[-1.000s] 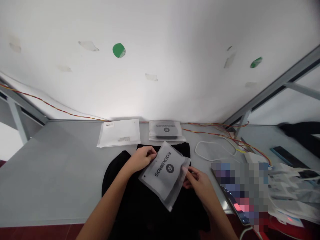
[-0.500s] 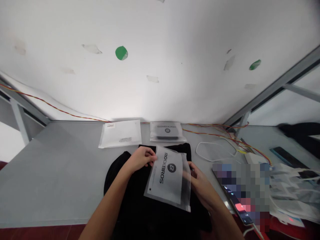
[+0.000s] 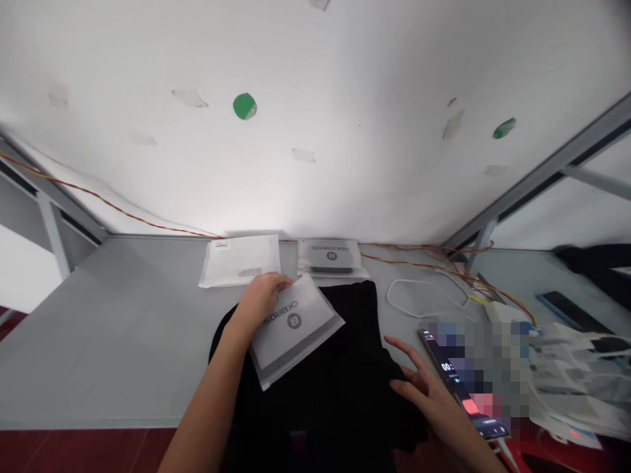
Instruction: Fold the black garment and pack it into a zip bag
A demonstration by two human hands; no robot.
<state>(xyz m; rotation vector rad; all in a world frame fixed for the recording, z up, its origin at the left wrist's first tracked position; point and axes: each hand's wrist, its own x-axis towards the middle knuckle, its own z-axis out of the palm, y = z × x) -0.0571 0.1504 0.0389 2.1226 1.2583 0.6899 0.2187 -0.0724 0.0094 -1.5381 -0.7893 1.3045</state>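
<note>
My left hand (image 3: 261,299) is closed on the top edge of a frosted zip bag (image 3: 300,341) with a dark round logo and lettering. The bag is tilted and hangs over a black cloth garment (image 3: 340,387) spread at the table's front edge. A white sheet shows through the plastic. At the garment's right side, my right hand (image 3: 419,384) is open, thumb and fingers apart, touching or just above the black fabric. Part of the left fingers is hidden behind the bag.
Against the wall lie a white packet (image 3: 239,259) with a small label and another frosted bag (image 3: 330,256) holding something dark. To the right are a white cable loop (image 3: 394,302), a phone (image 3: 458,387) with a lit screen and crumpled plastic (image 3: 566,374). Red-yellow wires (image 3: 419,259) run along the back.
The bag has moved left and turned, now held by my left hand alone. My right hand has let go of it and moved right and down to the garment.
</note>
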